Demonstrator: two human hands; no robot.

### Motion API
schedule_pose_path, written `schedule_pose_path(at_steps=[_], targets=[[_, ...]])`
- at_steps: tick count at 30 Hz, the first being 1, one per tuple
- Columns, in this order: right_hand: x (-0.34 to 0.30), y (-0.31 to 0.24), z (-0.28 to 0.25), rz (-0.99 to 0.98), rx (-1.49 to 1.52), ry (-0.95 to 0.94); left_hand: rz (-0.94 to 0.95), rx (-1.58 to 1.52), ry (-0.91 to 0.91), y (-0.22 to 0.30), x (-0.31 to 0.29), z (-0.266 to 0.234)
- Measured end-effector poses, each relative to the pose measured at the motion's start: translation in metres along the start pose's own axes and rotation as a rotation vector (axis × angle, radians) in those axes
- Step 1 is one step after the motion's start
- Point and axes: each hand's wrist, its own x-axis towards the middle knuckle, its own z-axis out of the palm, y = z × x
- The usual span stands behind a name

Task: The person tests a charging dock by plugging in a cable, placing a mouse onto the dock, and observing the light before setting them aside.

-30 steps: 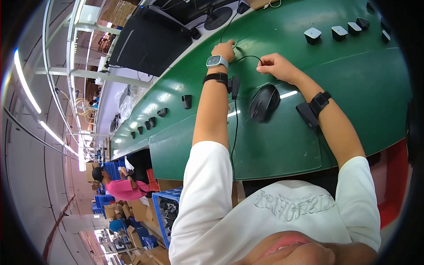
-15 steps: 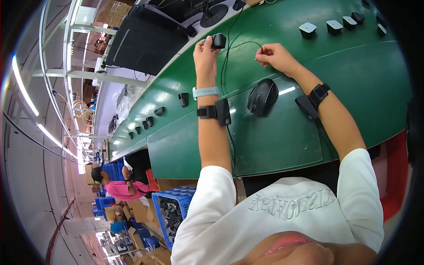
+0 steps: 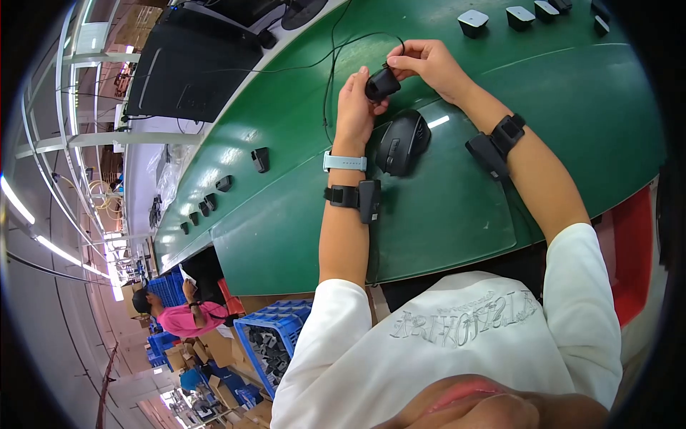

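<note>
A small black box-shaped device is held in the fingers of my left hand, above the green table. My right hand pinches the end of a thin black cable against the device's upper edge. Whether the plug sits in a socket is hidden by the fingers. Just below the hands, a black computer mouse rests on a transparent sheet.
Several black devices with pale tops, such as one device, stand at the far right. More black pieces line the table's left side. A large black monitor is behind. Left of me, a blue crate holds dark parts; a person in pink is beyond.
My left hand has brought the device down and right. My right hand has moved left and up with the cable, so both hands now meet at the device.
</note>
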Motion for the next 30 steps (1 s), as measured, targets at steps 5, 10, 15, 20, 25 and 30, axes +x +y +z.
schedule_pose_path(at_steps=[5, 10, 15, 20, 25, 30], targets=[[-0.001, -0.003, 0.001, 0.013, -0.076, -0.018, 0.062, 0.0, 0.096, 0.001, 0.001, -0.003], [0.0, 0.0, 0.003, -0.018, -0.163, -0.004, 0.097, 0.015, 0.118, 0.002, -0.002, -0.002], [0.0, -0.002, 0.007, -0.03, -0.167, -0.022, 0.102, 0.037, 0.128, 0.0, 0.0, -0.008], [0.001, 0.0, 0.004, -0.045, -0.263, -0.044, 0.162, 0.166, 0.168, -0.002, -0.003, 0.003], [-0.001, -0.002, 0.005, -0.016, -0.229, -0.023, 0.184, 0.13, 0.138, 0.001, -0.004, 0.002], [0.001, 0.003, 0.008, 0.029, -0.182, 0.111, 0.022, 0.369, -0.036, 0.008, -0.004, -0.003]])
